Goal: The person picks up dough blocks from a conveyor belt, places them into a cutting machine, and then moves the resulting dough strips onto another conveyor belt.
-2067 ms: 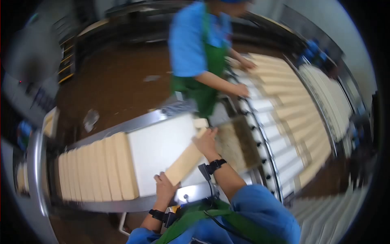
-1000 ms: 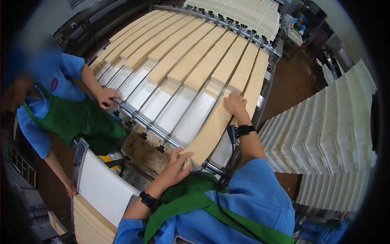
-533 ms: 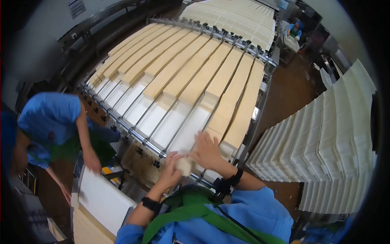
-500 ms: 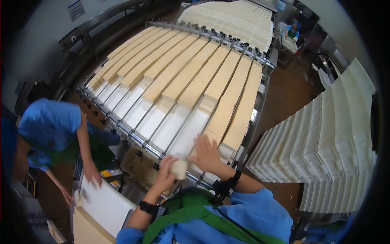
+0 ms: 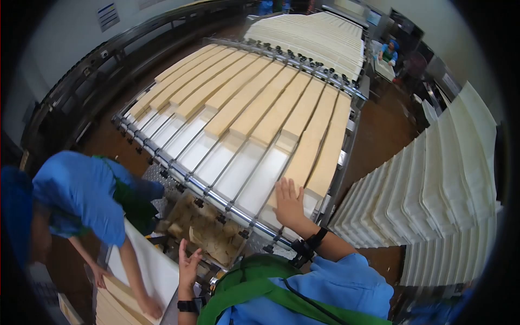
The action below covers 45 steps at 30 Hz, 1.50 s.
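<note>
My right hand (image 5: 290, 206) lies flat with its fingers stretched out on the near end of a long pale-yellow stack of thin sheets (image 5: 306, 151). That stack sits in one of the lanes of a slatted conveyor table (image 5: 219, 174), whose white bed shows between thin metal rods. My left hand (image 5: 189, 266) holds nothing; its fingers are spread in the air, close to a bin of scraps (image 5: 219, 238) below the table's front rail (image 5: 216, 200). A pale chunk (image 5: 195, 236) lies among the scraps.
A co-worker in a blue top (image 5: 81, 189) bends at the left, hands on pale stacks (image 5: 116, 303) on a white surface. Tall piles of folded white sheets (image 5: 428, 179) stand to the right. More white sheets (image 5: 309, 43) cover the far conveyor. Another person (image 5: 388, 53) is at the back right.
My left hand has let go of a pale chunk and moved down and left, fingers now spread. My right hand has shifted slightly right on the stack. The co-worker's hands have moved onto pale stacks.
</note>
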### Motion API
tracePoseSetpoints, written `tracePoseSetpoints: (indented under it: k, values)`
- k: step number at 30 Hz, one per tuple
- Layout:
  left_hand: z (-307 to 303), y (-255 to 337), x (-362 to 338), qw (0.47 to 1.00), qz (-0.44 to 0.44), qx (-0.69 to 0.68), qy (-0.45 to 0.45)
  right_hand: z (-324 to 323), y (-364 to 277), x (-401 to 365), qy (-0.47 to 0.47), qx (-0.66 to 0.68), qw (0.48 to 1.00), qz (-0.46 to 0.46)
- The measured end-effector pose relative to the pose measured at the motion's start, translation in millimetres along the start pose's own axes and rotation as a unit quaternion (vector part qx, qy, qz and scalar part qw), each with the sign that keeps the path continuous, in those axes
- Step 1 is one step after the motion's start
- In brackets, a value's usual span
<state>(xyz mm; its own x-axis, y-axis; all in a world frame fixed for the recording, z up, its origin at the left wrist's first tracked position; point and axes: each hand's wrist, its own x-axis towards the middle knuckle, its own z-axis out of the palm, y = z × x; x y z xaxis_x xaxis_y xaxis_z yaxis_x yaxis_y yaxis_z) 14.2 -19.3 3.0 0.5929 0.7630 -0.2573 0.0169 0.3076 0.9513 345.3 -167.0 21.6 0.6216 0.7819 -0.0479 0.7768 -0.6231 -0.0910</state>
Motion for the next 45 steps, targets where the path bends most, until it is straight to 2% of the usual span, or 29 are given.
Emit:
tracePoseSetpoints:
  k: [2,5,7,9,11,15,18,19,21,24,27,30,34,37,40,43,45]
  values:
    - [-12.8,-10.4,-7.5,0.999,-0.010,0.009,-0.036,10.3,0.7,4.9,-0.006,-0.017,1.000,0.025]
    - [-29.2,-3.1,-32.0,0.998,-0.024,0.004,-0.056,-26.8,-22.5,4.7,-0.065,0.019,0.998,0.018]
    - [-45.9,-1.5,-48.7,0.998,-0.032,0.010,-0.049,-11.2,-30.5,9.8,-0.004,0.035,0.998,-0.055]
    - [-62.9,0.3,-64.0,1.000,-0.014,-0.022,-0.012,-24.5,-62.0,9.9,0.065,0.117,0.978,-0.158]
    - [-84.1,2.3,-78.5,0.998,-0.008,-0.030,0.062,-33.0,-101.6,9.3,0.074,0.205,0.940,-0.262]
    - [-131.8,-14.0,-106.6,0.952,0.030,0.002,0.304,-13.1,-170.4,8.3,-0.067,0.286,0.875,-0.385]
    - [-179.6,-63.7,-126.1,0.810,0.066,0.152,0.563,1.6,-226.9,1.5,-0.154,0.305,0.822,-0.455]
    - [-192.6,-75.0,-141.4,0.741,0.018,0.272,0.614,3.6,-245.6,-2.3,-0.166,0.299,0.809,-0.478]
    - [-222.4,-95.4,-172.5,0.567,-0.086,0.487,0.659,17.4,-288.7,-8.2,-0.184,0.282,0.790,-0.512]
    - [-235.4,-90.4,-194.9,0.507,-0.257,0.407,0.715,52.0,-359.5,-10.4,-0.173,0.284,0.761,-0.557]
    - [-246.2,-68.7,-209.9,0.618,-0.299,0.288,0.668,86.1,-431.1,-18.8,-0.146,0.262,0.748,-0.592]
    - [-256.9,-93.6,-208.5,0.618,-0.285,0.389,0.620,135.1,-499.1,-31.3,-0.109,0.190,0.767,-0.603]
    - [-253.1,-96.1,-208.0,0.571,-0.249,0.471,0.624,151.2,-589.1,-71.4,-0.128,0.076,0.820,-0.553]
    - [-253.6,-96.8,-211.2,0.598,-0.251,0.462,0.605,159.9,-650.1,-96.5,-0.109,0.056,0.821,-0.557]
    - [-252.2,-89.0,-212.4,0.622,-0.275,0.445,0.583,149.1,-700.2,-114.1,-0.146,0.053,0.822,-0.548]
    - [-253.2,-86.5,-211.4,0.636,-0.304,0.432,0.563,147.8,-734.1,-121.6,-0.146,0.061,0.829,-0.537]
    - [-252.1,-83.8,-211.5,0.646,-0.310,0.424,0.553,147.4,-745.3,-127.7,-0.168,0.019,0.837,-0.520]
